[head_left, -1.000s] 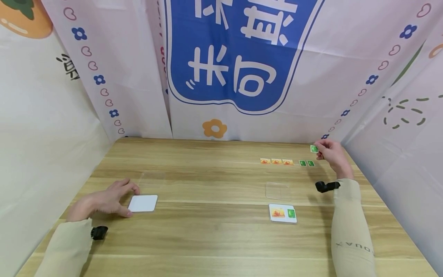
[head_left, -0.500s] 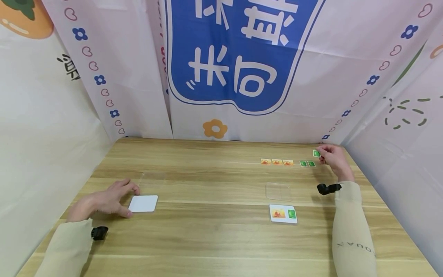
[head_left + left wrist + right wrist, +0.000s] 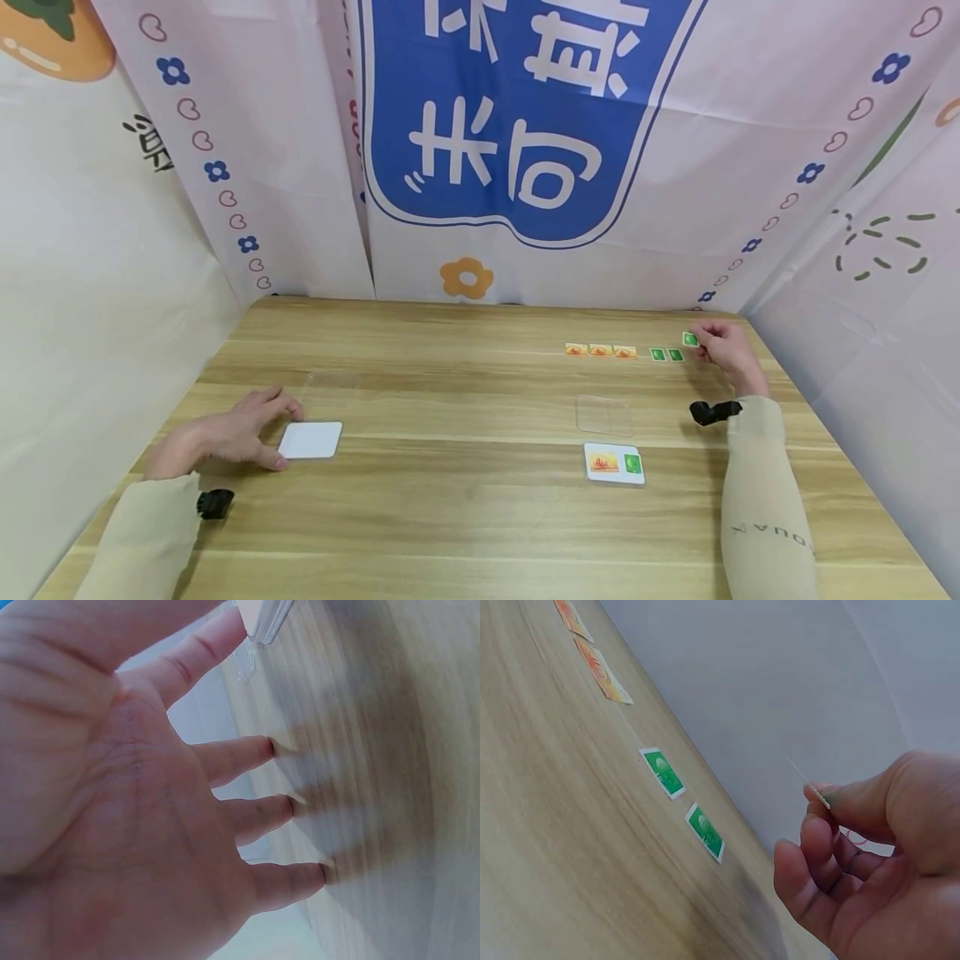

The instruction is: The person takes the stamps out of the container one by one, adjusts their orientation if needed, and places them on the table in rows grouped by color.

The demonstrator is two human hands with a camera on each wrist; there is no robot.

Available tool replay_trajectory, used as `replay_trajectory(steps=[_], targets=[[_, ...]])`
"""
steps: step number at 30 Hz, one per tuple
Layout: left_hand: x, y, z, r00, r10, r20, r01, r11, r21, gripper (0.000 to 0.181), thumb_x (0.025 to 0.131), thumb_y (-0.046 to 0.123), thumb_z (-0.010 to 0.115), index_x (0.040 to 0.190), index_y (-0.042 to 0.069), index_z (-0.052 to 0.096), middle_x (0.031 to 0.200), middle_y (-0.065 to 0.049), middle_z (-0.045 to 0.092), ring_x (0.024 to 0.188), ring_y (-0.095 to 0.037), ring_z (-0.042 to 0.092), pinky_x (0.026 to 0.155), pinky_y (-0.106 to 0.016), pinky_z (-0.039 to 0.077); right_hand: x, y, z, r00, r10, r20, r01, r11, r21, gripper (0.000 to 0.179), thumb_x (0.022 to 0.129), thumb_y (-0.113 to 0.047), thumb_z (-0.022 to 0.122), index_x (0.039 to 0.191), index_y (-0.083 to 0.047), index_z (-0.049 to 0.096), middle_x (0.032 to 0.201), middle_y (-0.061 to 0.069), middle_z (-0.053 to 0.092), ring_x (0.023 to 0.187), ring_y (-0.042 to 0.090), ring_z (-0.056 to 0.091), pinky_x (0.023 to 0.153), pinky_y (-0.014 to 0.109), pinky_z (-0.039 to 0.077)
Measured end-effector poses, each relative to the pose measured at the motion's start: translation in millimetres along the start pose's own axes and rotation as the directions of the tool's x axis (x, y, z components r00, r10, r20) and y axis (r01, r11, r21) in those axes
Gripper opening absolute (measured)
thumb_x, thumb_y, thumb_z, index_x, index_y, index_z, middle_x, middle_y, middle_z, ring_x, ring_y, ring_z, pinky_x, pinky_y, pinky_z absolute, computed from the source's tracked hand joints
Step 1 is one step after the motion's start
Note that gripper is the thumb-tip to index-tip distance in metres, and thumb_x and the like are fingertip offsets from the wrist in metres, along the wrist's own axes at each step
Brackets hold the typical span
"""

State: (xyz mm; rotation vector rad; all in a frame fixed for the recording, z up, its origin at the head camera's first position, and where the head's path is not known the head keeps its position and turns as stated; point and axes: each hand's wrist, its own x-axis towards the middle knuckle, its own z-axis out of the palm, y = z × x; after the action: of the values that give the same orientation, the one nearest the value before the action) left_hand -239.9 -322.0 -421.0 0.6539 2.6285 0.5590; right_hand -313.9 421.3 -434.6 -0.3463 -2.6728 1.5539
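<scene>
My right hand (image 3: 729,357) pinches a small green stamp (image 3: 690,339) between thumb and forefinger, raised above the table; in the right wrist view this stamp (image 3: 810,785) appears edge-on. Two green stamps (image 3: 667,355) lie to its left, beside a row of orange stamps (image 3: 600,351). My left hand (image 3: 238,429) rests at the left side of a blank white card (image 3: 311,440), thumb and forefinger near its corners. In the left wrist view, the spread fingers (image 3: 247,817) touch the table, and the forefinger meets the edge of the white card (image 3: 262,619).
A white card (image 3: 614,464) bearing one orange and one green stamp lies at front right. Behind it sits a clear plastic piece (image 3: 602,415); another clear piece (image 3: 330,387) lies behind the blank card. Printed cloth (image 3: 300,167) walls the wooden table (image 3: 450,517) at back and sides.
My right hand has lowered slightly and shifted right with the green stamp, toward the end of the stamp row. My left hand has stayed in place.
</scene>
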Motion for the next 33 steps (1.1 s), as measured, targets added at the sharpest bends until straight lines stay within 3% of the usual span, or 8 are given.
replay_trajectory(steps=[7,13,26,33], targets=[[-3.3,0.3,-0.7,1.000,-0.006,-0.004,0.006,1.000,0.000,0.057,0.071,0.034,0.086,0.113,0.018,0.050,0.146,-0.044,0.023,0.132,-0.066,0.020,0.095,-0.080,0.024,2.6,7,1,0.999,0.028,0.035,-0.033,0.990,0.136,0.023,0.104,-0.020,0.047,0.111,0.002,0.052,0.086,-0.006,0.053,0.073,0.008,0.052,0.065,0.024,0.052],[-5.6,1.3,-2.2,1.000,-0.003,-0.006,0.003,1.000,0.000,0.056,0.071,0.034,0.085,0.112,0.018,0.050,0.145,-0.045,0.022,0.131,-0.066,0.020,0.095,-0.080,0.024,4.4,11,-1,0.994,0.062,0.085,-0.078,0.978,0.195,0.028,0.104,-0.019,0.046,0.121,0.003,0.048,0.086,-0.008,0.054,0.074,0.008,0.053,0.067,0.023,0.054],[-3.2,3.2,-0.8,1.000,0.008,-0.003,-0.008,1.000,0.004,0.056,0.072,0.032,0.086,0.112,0.017,0.051,0.144,-0.044,0.025,0.131,-0.066,0.021,0.096,-0.078,0.026,5.6,18,-7,0.988,0.100,0.122,-0.120,0.978,0.173,0.029,0.104,-0.021,0.047,0.122,0.001,0.048,0.090,-0.008,0.056,0.074,0.006,0.054,0.068,0.022,0.054],[-4.9,2.4,-1.9,1.000,-0.010,0.009,0.010,1.000,-0.015,0.055,0.073,0.032,0.085,0.113,0.017,0.051,0.146,-0.045,0.021,0.133,-0.067,0.017,0.097,-0.080,0.024,8.0,22,-10,0.984,0.079,0.160,-0.108,0.977,0.184,0.019,0.103,-0.014,0.047,0.114,0.001,0.050,0.085,-0.008,0.056,0.069,0.004,0.055,0.065,0.021,0.054]])
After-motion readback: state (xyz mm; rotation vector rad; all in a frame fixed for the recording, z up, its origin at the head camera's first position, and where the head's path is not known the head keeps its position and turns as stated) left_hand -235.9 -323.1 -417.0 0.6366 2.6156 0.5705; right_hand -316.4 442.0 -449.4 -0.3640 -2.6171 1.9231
